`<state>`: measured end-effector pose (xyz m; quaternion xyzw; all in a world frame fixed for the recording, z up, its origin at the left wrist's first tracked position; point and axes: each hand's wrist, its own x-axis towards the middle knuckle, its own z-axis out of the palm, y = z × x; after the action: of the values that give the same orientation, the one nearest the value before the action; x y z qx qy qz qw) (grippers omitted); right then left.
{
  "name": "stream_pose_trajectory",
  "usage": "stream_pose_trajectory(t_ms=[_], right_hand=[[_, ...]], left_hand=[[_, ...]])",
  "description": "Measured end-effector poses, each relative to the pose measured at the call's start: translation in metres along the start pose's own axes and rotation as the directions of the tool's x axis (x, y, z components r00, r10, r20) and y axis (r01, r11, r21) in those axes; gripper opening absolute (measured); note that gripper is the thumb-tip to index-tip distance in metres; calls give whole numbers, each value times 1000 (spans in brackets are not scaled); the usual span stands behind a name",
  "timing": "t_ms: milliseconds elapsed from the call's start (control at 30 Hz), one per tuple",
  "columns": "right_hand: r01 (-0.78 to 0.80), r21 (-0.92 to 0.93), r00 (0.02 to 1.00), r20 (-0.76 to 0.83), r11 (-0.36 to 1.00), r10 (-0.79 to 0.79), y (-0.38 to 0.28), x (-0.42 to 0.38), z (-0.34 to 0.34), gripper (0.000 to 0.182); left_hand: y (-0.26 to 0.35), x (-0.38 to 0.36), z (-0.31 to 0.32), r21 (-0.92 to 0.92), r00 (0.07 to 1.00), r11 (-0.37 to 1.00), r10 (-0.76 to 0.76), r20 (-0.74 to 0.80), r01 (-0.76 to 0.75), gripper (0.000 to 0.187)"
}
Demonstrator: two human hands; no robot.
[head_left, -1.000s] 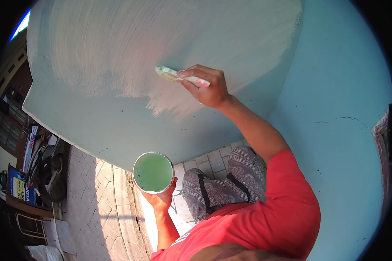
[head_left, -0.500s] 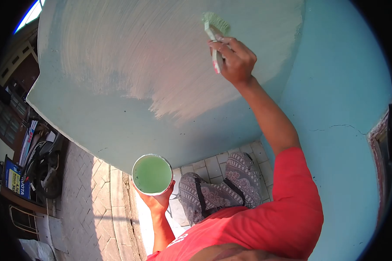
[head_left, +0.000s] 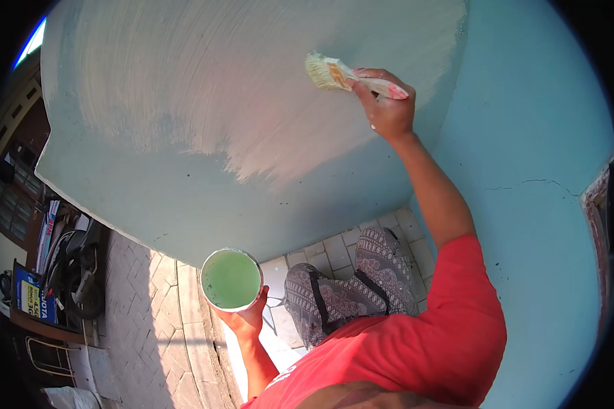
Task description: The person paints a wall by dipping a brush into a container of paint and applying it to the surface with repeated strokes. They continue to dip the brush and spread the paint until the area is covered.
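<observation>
My right hand (head_left: 387, 109) is closed around the white, red-marked handle of a wide paintbrush (head_left: 335, 73). Pale paint coats its bristles, which point left against the wall (head_left: 184, 82) or just in front of it. Light, streaky strokes cover the wall's upper part, and its lower part is a smoother blue-green. Below on the left, my left hand (head_left: 247, 319) grips a round tub of light green paint (head_left: 231, 279) from underneath and its right side. The tub is upright enough to show the paint surface; some fingers are hidden behind it.
A blue side wall (head_left: 525, 204) with a thin crack rises at the right. My knees, in patterned trousers, are over the tiled floor (head_left: 336, 252). At the left are a paved path (head_left: 133, 300), a motorbike (head_left: 82, 290) and a blue and yellow sign (head_left: 31, 294).
My right hand has turned the brush so its bristles point left instead of up, and they sit lower and slightly further left. The view has shifted slightly; the tub is still in my left hand.
</observation>
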<state>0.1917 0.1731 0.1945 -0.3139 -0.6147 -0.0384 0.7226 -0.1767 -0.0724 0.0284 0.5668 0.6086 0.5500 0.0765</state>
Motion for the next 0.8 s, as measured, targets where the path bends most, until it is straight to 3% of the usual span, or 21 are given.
stream_pose_trajectory(t_ms=[33,67,100,167,200,267,300,367,433,567,600,667,700,733,800], right_hand=[[-18,-39,991,-135,999,13,16,30,-35,18],[49,-207,964,-248,977,-101,25,60,-70,21],[-37,-224,936,-348,974,-45,36,88,-100,24],[-30,-441,886,-427,897,-181,62,134,-149,18],[-34,-443,886,-428,896,-178,70,139,-150,18],[80,-682,835,-353,727,-423,85,133,-153,10],[154,-691,839,-286,706,-463,78,112,-131,7],[338,-590,815,-207,733,-542,59,45,-63,10],[380,-421,903,-25,824,-429,17,-51,9,13],[343,-26,906,273,939,-324,-31,-198,115,26],[314,31,883,357,949,-304,-42,-208,124,27],[279,59,889,361,959,-281,-30,-207,122,25],[245,91,888,378,965,-261,-24,-200,115,24],[281,63,908,306,958,-287,-13,-173,94,20],[157,72,970,174,985,-167,12,-112,31,16]], left_hand=[[-6,0,-1,-54,999,998,-42,19,43,115],[-8,0,-3,-28,998,998,-56,40,57,116],[-8,0,-1,-31,997,998,-58,46,60,116],[-6,2,-1,18,998,999,-48,43,47,117],[-4,3,1,20,998,999,-47,47,47,117],[2,5,6,40,999,998,-43,32,42,109],[8,6,7,41,998,998,-45,38,44,109],[24,9,10,64,993,992,109,53,-113,72],[37,13,18,11,995,995,102,21,-102,70],[57,14,17,-135,998,990,44,52,-37,68],[54,14,17,-129,997,990,55,56,-47,68],[44,13,14,65,988,990,116,99,-123,69],[44,13,14,72,987,989,120,104,-128,69],[45,12,14,24,988,993,116,98,-119,69],[47,7,12,-20,989,994,106,98,-105,70]])
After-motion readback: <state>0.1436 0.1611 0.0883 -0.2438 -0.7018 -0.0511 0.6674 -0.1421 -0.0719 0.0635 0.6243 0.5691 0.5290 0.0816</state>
